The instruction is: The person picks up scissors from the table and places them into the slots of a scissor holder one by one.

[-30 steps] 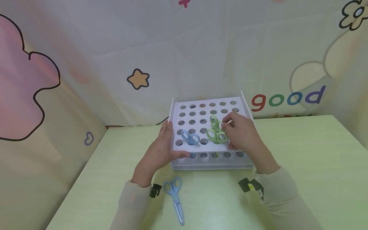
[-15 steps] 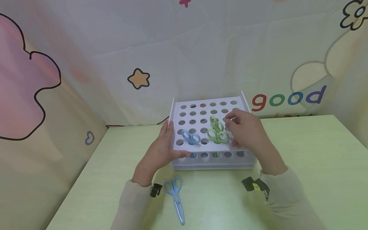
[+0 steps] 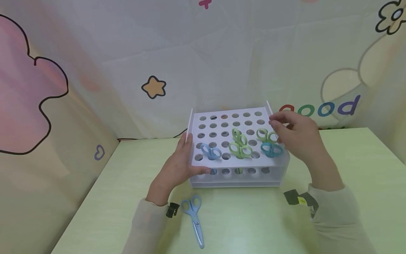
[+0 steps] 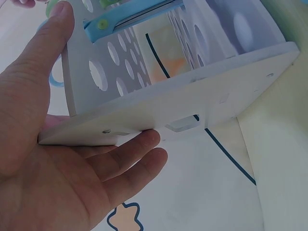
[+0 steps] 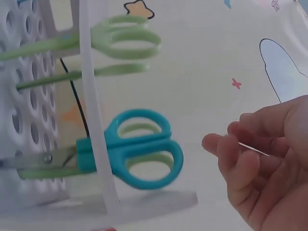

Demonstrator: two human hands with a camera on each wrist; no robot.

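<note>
My left hand (image 3: 177,164) grips the left side of a white rack (image 3: 219,163) with round holes, its thumb over the front edge and fingers against the outer side panel. My right hand (image 3: 296,137) is just off the rack's right side, fingers loosely bent and holding nothing. Nearest to it, teal scissors (image 5: 114,155) stand handles-up in a front hole, with green scissors (image 3: 266,137) behind them. Two more green pairs stand mid-rack, the front green scissors (image 3: 240,153) before the other. Light blue scissors (image 3: 210,153) stand at the front left.
Another pair of blue scissors (image 3: 196,225) lies on the pale green table (image 3: 241,225) in front of the rack, blades toward me. A patterned cloth (image 3: 222,63) hangs close behind the rack. A black cable (image 3: 179,133) runs along the table's back edge.
My right hand has moved right, away from the rack, uncovering the teal scissors and the green pair behind them. My left hand has stayed on the rack's left side.
</note>
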